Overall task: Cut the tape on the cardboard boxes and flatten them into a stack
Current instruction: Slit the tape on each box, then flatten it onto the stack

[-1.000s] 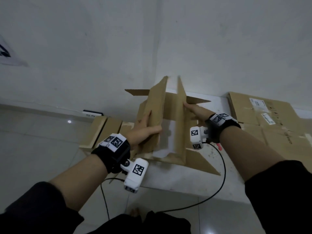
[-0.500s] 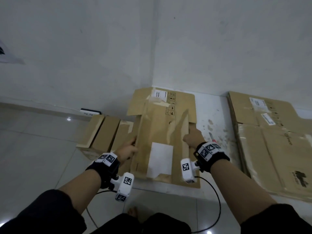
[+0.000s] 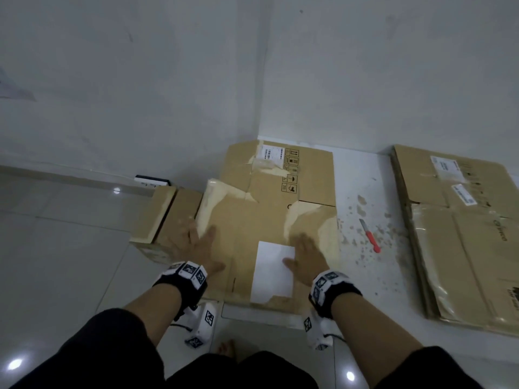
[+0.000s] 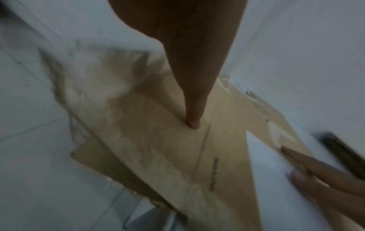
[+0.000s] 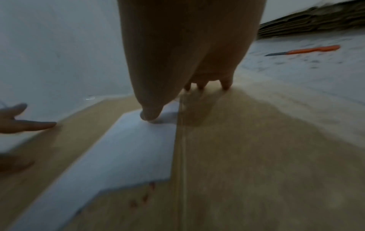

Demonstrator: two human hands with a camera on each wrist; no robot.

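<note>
On the floor by the wall corner, a flattened box (image 3: pixel 269 228) lies under both palms. Left hand (image 3: pixel 196 245) presses its left part, grip released, fingers straight; right hand (image 3: pixel 306 256) presses beside the white label (image 3: pixel 272 273), grip likewise released. Knife (image 3: pixel 370 237) lies between this box and the stack (image 3: pixel 463 234).

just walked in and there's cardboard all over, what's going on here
A person is breaking down cardboard boxes. Both palms press on a flattened box on the floor: the left hand near its left edge, the right hand beside its white label. A red-handled knife lies untouched to the right, between this box and a stack of flattened boxes. Unflattened boxes sit at the left.
</note>
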